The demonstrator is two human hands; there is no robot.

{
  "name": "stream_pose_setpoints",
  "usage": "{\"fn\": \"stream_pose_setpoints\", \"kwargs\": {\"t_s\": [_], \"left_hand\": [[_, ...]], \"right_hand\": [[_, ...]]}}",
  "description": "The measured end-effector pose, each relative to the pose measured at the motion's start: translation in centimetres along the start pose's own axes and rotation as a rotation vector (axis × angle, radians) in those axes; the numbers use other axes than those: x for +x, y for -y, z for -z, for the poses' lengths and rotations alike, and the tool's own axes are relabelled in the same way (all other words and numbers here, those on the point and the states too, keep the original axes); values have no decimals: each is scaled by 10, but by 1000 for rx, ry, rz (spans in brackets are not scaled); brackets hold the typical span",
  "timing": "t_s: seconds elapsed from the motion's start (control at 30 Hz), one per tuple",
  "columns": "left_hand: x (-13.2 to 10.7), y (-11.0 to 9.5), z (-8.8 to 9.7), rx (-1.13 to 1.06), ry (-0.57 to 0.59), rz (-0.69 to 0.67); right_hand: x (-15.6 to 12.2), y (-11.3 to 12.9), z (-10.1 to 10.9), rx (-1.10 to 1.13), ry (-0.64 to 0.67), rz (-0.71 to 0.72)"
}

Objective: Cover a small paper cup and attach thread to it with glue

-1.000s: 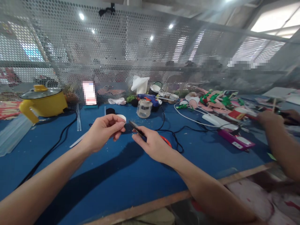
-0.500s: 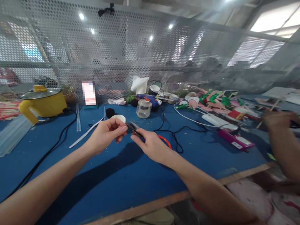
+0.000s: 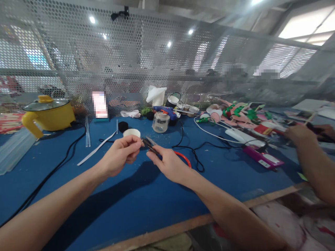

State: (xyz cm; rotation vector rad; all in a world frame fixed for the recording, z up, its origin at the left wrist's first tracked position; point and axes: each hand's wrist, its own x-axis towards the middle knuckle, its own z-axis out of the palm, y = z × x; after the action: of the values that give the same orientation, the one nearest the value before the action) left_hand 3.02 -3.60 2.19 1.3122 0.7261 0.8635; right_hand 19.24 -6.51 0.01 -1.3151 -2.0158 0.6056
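Note:
My left hand point(image 3: 120, 155) is raised over the blue table point(image 3: 125, 195) with its fingertips pinched together on something too small to make out. My right hand point(image 3: 167, 161) grips a pair of scissors point(image 3: 149, 143) with red handles point(image 3: 183, 157); the dark blades are slightly apart and point at my left fingertips. A small white round cup point(image 3: 131, 132) stands on the table just behind my left hand, and a black round piece point(image 3: 123, 126) lies behind it.
A yellow pot point(image 3: 48, 113) sits at far left with a black cable point(image 3: 52, 167) running forward. A glass jar point(image 3: 160, 122), a blue glue gun point(image 3: 167, 111) and craft scraps point(image 3: 235, 113) line the back. Another person's arm point(image 3: 311, 160) works at right beside a purple device point(image 3: 261, 157).
My left hand has dropped a little and the white cup it seemed to hold now stands on the table behind it. The scissor blades have closed in on my left fingertips.

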Motion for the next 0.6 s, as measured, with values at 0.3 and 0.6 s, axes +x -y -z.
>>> {"fn": "stream_pose_setpoints", "kwargs": {"t_s": [0.3, 0.6], "left_hand": [[-1, -9, 7, -355, 287, 269], [-3, -13, 9, -125, 269, 144]], "right_hand": [[2, -4, 7, -2, 15, 130], [2, -4, 7, -2, 10, 156]]}}
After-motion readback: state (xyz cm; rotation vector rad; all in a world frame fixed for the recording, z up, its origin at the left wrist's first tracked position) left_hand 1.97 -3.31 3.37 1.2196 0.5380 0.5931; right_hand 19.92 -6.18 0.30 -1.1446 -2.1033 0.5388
